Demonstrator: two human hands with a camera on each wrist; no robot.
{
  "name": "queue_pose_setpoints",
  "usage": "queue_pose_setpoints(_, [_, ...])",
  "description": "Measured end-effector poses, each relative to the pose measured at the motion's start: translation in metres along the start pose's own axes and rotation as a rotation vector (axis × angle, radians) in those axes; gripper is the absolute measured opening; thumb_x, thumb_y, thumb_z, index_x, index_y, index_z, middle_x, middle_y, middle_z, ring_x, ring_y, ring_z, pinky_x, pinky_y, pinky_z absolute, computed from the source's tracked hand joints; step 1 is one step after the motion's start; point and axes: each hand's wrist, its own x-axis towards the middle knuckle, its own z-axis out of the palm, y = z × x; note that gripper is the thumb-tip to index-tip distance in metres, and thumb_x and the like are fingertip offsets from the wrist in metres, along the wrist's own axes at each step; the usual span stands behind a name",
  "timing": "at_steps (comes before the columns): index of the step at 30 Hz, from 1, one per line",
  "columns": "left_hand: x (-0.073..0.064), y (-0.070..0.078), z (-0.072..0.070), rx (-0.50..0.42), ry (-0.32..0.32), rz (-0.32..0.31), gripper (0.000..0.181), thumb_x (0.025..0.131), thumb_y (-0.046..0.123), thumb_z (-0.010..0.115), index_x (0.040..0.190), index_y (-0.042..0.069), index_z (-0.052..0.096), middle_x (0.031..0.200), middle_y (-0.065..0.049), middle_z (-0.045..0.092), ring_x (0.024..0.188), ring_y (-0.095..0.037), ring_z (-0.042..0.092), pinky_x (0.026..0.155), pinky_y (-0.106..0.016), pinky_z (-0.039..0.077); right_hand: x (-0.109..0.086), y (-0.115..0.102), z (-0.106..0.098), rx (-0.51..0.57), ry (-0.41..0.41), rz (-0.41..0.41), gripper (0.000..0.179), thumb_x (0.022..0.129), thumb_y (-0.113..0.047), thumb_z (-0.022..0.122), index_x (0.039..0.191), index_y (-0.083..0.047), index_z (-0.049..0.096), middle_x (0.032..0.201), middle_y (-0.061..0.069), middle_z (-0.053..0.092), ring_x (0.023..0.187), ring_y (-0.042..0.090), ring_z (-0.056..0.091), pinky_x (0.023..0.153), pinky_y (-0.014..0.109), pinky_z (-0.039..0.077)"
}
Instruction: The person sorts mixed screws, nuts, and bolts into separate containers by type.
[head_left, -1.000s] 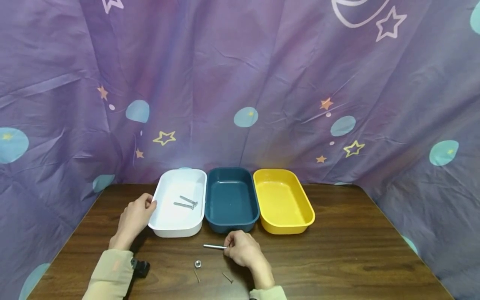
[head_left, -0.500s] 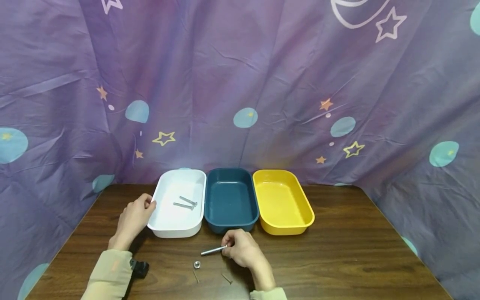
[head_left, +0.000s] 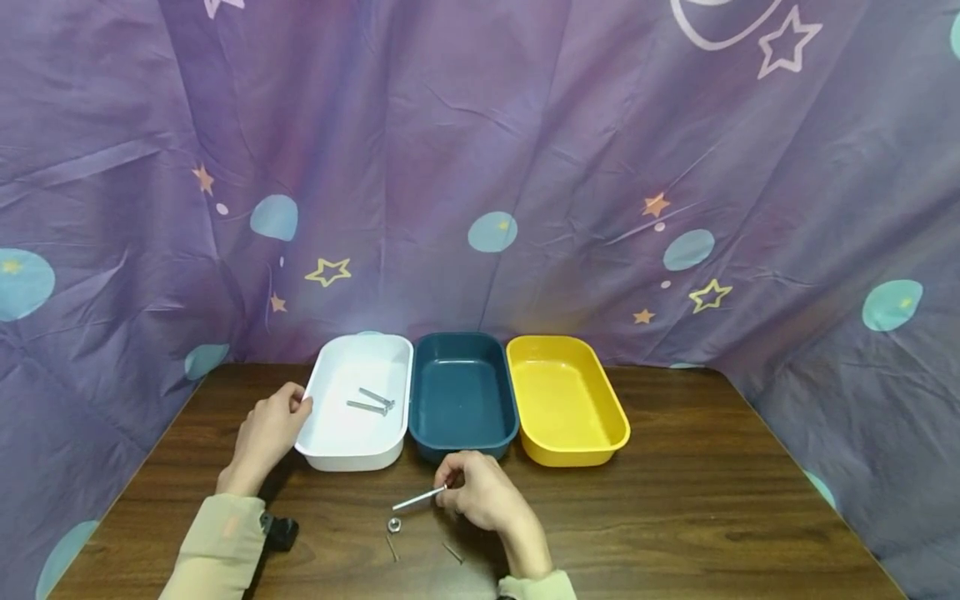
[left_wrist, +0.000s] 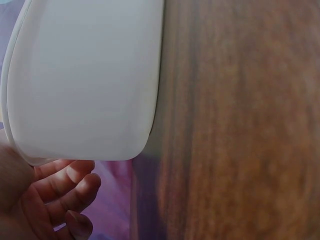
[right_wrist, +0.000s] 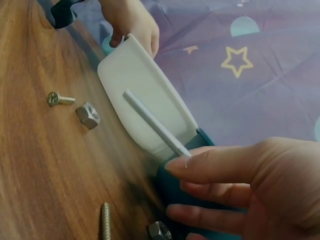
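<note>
My right hand (head_left: 483,492) pinches a long silver bolt (head_left: 420,497) near one end, in front of the teal tray (head_left: 465,457). In the right wrist view the bolt's threaded shank (right_wrist: 155,121) points away from the thumb and fingertips, which hide its other end. My left hand (head_left: 266,433) holds the left rim of the white tray (head_left: 352,462). Its curled fingers (left_wrist: 67,187) show beside the white wall in the left wrist view. Two similar bolts (head_left: 367,407) lie inside this tray.
A yellow tray (head_left: 573,457) stands right of the teal one. On the wooden table (head_left: 712,500) lie a hex nut (head_left: 394,525), a small screw (head_left: 392,547) and another screw (head_left: 453,552). Another nut (right_wrist: 160,231) lies below my right hand. A patterned purple cloth (head_left: 420,167) hangs behind.
The bolt in my right hand has tilted, its free end swinging toward the near left. My right hand has shifted slightly left. My left hand has stayed at the white tray's rim.
</note>
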Motion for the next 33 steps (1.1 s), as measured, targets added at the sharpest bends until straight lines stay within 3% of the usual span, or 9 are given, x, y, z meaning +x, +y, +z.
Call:
queue_pose_setpoints(7, [0.000, 0.000, 0.001, -0.006, -0.005, 0.003, 0.027, 0.098, 0.026, 0.052, 0.109, 0.003, 0.061, 0.089, -0.010, 0.067, 0.072, -0.028, 0.062, 0.060, -0.044, 0.044, 0.000, -0.006, -0.001, -0.021, -0.012, -0.040, 0.021, 0.071, 0.001, 0.077, 0.073, -0.017, 0.066, 0.067, -0.014, 0.058, 0.066, 0.002, 0.054, 0.067, 0.023, 0.044])
queue_pose_setpoints(15, [0.001, 0.000, 0.001, -0.005, -0.007, 0.008, 0.028, 0.098, 0.026, 0.052, 0.109, 0.002, 0.061, 0.089, -0.011, 0.067, 0.072, -0.028, 0.062, 0.061, -0.044, 0.044, 0.001, -0.013, -0.001, -0.033, 0.016, -0.095, 0.022, 0.073, -0.001, 0.078, 0.075, -0.019, 0.066, 0.077, -0.011, 0.057, 0.076, 0.014, 0.058, 0.071, 0.024, 0.043])
queue_pose_setpoints(33, [-0.001, 0.000, 0.000, -0.005, -0.012, 0.004, 0.028, 0.098, 0.025, 0.052, 0.110, 0.002, 0.061, 0.089, -0.011, 0.066, 0.072, -0.029, 0.061, 0.061, -0.045, 0.044, 0.008, -0.025, 0.006, -0.055, 0.090, -0.158, 0.019, 0.075, -0.004, 0.078, 0.077, -0.018, 0.066, 0.076, -0.009, 0.058, 0.074, 0.010, 0.056, 0.070, 0.022, 0.044])
